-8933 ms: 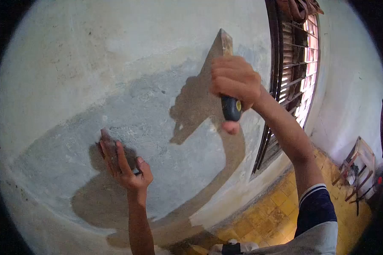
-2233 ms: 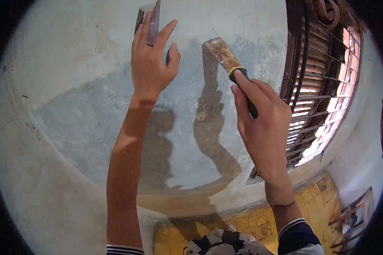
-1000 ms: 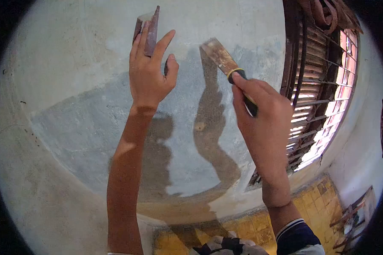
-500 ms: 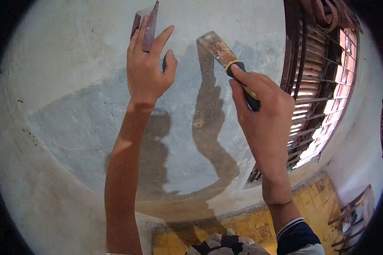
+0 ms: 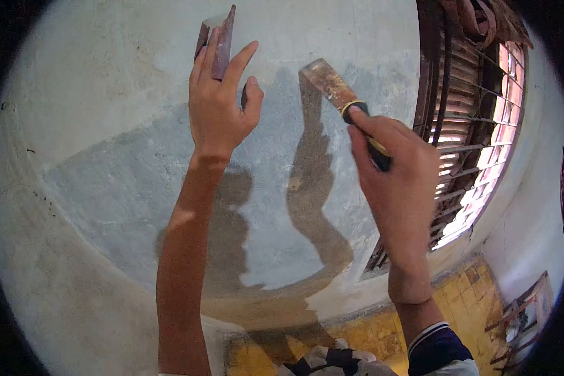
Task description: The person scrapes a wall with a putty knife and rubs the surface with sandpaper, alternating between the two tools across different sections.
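Observation:
My right hand (image 5: 402, 160) grips the black-and-yellow handle of a putty knife (image 5: 332, 86). Its stained metal blade points up and to the left, with the tip at the wall (image 5: 257, 244) near the upper edge of a grey patch. Raised on the left, my left hand (image 5: 222, 106) holds a folded brown piece of sandpaper (image 5: 224, 53) among its fingers against the wall. The thumb and index finger of that hand are spread apart from the sheet. Shadows of my arms fall across the grey patch.
A barred window (image 5: 467, 138) with slatted shutters is on the right, cloth hanging at its top. Yellow floor tiles (image 5: 370, 338) show below. A wooden rack-like piece (image 5: 526, 313) stands at lower right.
My right hand and the putty knife have shifted slightly down and to the right along the wall. My left hand sits a touch lower with the sandpaper.

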Tool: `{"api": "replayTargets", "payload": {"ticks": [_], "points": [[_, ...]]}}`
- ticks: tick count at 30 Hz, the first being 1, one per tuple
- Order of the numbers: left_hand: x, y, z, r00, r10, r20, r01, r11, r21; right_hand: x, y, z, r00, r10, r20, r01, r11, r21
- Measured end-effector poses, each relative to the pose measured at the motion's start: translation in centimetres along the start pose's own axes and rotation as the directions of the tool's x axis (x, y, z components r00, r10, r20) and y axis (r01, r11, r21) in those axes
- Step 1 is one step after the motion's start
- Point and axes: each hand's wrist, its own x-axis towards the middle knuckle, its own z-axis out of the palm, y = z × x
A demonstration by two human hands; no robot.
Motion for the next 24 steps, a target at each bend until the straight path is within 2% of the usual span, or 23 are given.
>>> {"api": "replayTargets", "payload": {"ticks": [4,7,13,17,20,24], "points": [[-0.1,0.1,-0.1,1.000,-0.014,0.013,0.015,0.999,-0.039,0.8,-0.1,0.8,1.000,0.016,0.003,-0.016,1.000,0.023],[-0.1,0.0,-0.1,1.000,-0.018,0.017,0.018,0.999,-0.034,0.2,-0.3,-0.4,0.999,-0.044,-0.028,0.045,0.999,0.021],[0.0,0.1,-0.2,1.000,0.007,0.021,-0.007,1.000,0.005,0.7,0.7,2.4,0.996,-0.039,-0.075,0.042,0.999,0.033],[-0.1,0.3,-0.2,0.999,-0.019,0.028,0.019,1.000,0.005,0.2,-0.2,0.2,0.997,-0.033,-0.071,0.037,0.997,0.066],[0.0,-0.2,-0.1,1.000,0.002,-0.002,-0.002,1.000,0.007,0.3,0.0,0.7,0.999,-0.026,-0.021,0.025,0.999,-0.024],[-0.1,0.1,-0.1,1.000,-0.016,0.001,0.016,1.000,-0.008,0.9,1.2,2.1,0.990,-0.100,-0.101,0.108,0.992,0.073]]}}
